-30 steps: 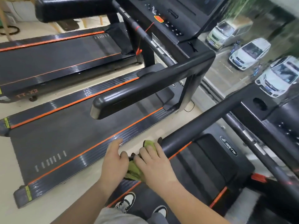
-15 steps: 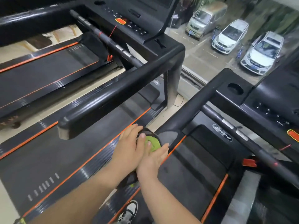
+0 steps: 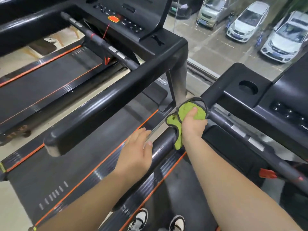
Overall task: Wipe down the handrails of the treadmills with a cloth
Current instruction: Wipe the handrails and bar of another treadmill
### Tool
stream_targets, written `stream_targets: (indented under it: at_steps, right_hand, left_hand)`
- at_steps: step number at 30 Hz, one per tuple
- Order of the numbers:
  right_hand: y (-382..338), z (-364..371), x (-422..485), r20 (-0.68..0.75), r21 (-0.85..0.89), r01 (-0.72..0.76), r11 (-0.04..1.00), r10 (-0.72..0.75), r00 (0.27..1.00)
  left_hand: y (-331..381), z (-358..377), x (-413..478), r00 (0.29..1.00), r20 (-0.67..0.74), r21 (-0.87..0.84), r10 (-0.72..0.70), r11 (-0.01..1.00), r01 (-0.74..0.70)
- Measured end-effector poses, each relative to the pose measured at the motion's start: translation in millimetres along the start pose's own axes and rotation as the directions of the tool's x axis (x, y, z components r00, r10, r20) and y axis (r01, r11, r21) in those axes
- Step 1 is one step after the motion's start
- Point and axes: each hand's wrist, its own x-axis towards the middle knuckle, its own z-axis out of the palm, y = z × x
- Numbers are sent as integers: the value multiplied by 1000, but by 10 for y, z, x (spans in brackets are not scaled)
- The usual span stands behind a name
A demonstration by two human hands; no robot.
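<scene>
Where the glossy black tubular handrail (image 3: 162, 145) meets the matte console, the right hand (image 3: 191, 126) curls its fingers round a fuzzy lime-green cloth (image 3: 187, 110) with dark piped edging, bunched over the rail's top. Nearer the person, the left hand (image 3: 135, 152) rests on that rail, fingers loosely straight, holding nothing. Alongside runs the neighbouring treadmill's thicker, round-ended handrail (image 3: 100, 110).
</scene>
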Motion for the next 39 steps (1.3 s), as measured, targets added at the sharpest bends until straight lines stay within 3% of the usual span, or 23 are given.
stream_targets:
  at_steps: [5, 10, 21, 28, 32, 34, 37, 39]
  right_hand:
    - [-48, -83, 172, 54, 91, -27, 996, 22, 998]
    - [197, -38, -222, 53, 116, 24, 993, -30, 998]
    - [1356, -55, -2005, 242, -167, 52, 985, -10, 970]
    - [1675, -60, -2644, 279, -248, -96, 964, 166, 946]
    - [1704, -87, -2828, 291, -365, -100, 926, 215, 932]
    - [1716, -123, -2857, 355, -315, -143, 938, 256, 899]
    - [1648, -221, -2809, 484, -176, -361, 916, 400, 778]
    - [1473, -372, -2742, 521, -99, -399, 911, 390, 760]
  left_hand:
    - [-109, -29, -286, 1000, 1, -9, -12, 1000, 12]
    - [-224, -125, -565, 999, -35, -9, 15, 1000, -16]
    - [-791, -453, -1140, 979, -170, -86, -109, 992, 96]
    - [-926, -475, -1232, 972, -189, -141, -141, 983, 115]
    - [-913, -453, -1252, 974, -168, -182, -152, 976, 120]
    - [-892, -451, -1235, 976, -166, -193, -140, 975, 107]
    - [-832, -490, -1176, 980, -154, -192, -124, 977, 94]
    - [-776, -526, -1126, 982, -150, -204, -114, 975, 82]
